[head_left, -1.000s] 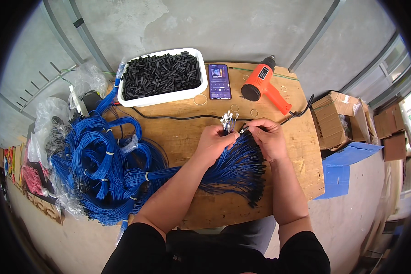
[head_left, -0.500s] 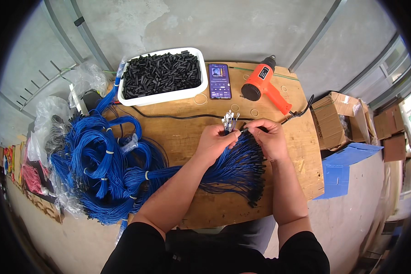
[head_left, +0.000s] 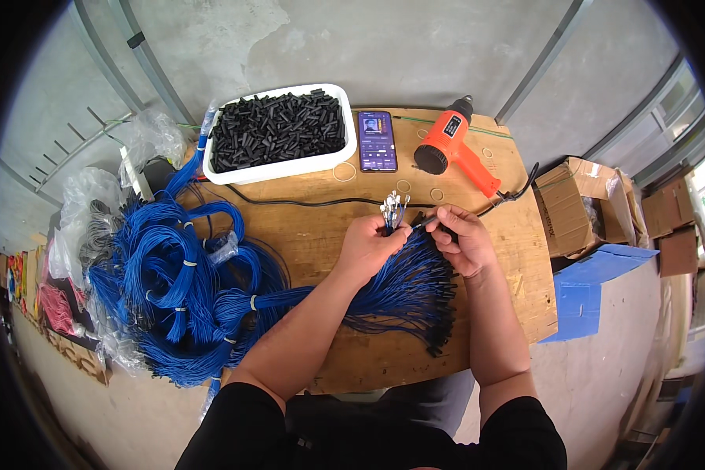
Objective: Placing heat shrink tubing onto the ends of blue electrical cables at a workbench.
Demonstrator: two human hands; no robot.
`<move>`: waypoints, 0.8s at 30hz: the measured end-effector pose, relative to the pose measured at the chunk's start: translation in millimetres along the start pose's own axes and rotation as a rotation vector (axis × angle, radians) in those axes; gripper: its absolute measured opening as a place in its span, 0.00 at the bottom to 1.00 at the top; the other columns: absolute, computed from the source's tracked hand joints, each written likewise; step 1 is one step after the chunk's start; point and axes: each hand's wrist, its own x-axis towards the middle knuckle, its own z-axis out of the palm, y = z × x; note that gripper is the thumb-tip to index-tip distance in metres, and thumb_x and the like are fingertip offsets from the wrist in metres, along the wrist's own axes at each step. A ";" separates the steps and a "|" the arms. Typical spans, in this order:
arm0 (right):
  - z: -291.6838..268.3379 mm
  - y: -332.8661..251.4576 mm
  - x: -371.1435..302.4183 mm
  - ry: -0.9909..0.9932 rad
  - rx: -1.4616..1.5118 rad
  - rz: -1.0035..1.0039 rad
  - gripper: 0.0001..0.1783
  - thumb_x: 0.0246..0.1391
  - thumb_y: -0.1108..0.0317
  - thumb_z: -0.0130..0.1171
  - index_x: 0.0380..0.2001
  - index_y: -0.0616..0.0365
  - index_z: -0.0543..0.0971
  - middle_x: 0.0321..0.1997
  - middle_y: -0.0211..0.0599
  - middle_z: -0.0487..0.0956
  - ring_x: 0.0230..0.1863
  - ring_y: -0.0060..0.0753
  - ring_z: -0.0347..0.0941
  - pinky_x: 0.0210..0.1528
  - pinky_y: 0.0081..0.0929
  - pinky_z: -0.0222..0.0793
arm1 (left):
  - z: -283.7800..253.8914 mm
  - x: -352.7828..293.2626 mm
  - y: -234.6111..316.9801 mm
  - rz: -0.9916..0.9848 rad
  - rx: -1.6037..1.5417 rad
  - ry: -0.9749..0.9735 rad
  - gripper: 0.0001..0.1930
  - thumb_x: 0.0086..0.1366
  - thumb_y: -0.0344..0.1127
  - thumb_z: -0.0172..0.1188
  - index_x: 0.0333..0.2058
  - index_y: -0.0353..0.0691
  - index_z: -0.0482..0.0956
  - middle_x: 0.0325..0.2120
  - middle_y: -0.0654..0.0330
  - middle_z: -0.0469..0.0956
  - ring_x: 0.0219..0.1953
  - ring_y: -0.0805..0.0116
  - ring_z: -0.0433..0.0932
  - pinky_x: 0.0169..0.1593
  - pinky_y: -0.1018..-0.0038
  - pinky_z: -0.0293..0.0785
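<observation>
Two bare forearms are seen entering from the lower edge of the head view, each ending in an ungloved hand: the left hand (head_left: 372,244) and the right hand (head_left: 462,239). No rings, watch or bracelet can be made out on either wrist or on the fingers. A black short-sleeved top of plain fabric (head_left: 243,431) is worn, its sleeves ending above the elbows, so that the arms are left uncovered from there down. No print, seam marking or logo is visible on the sleeves. Between the two sleeves, a strip of darker grey garment (head_left: 403,399) is partly seen, its kind not being clear.
</observation>
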 end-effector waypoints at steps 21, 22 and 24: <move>3.0 2.9 -0.8 0.033 -0.107 -0.014 0.07 0.61 0.70 0.61 0.37 0.64 0.79 0.28 0.33 0.79 0.21 0.14 0.63 0.18 0.09 0.52 | 2.5 -1.3 1.1 0.037 -0.046 -0.038 0.07 0.65 0.31 0.63 0.36 0.32 0.81 0.22 0.67 0.76 0.24 0.82 0.71 0.28 0.82 0.67; 2.3 2.2 0.1 0.035 -0.108 -0.015 0.07 0.61 0.70 0.61 0.37 0.64 0.79 0.28 0.33 0.79 0.21 0.14 0.63 0.18 0.09 0.52 | 2.9 -1.2 0.8 0.037 -0.046 -0.040 0.07 0.65 0.31 0.63 0.36 0.32 0.81 0.22 0.67 0.76 0.24 0.82 0.71 0.28 0.82 0.67; -2.3 0.6 2.1 0.130 -0.099 -0.120 0.06 0.61 0.70 0.62 0.37 0.63 0.79 0.27 0.31 0.78 0.21 0.13 0.63 0.18 0.09 0.52 | 5.3 -1.2 2.0 0.015 -0.008 0.016 0.07 0.66 0.31 0.63 0.38 0.33 0.82 0.23 0.70 0.75 0.24 0.85 0.69 0.27 0.84 0.65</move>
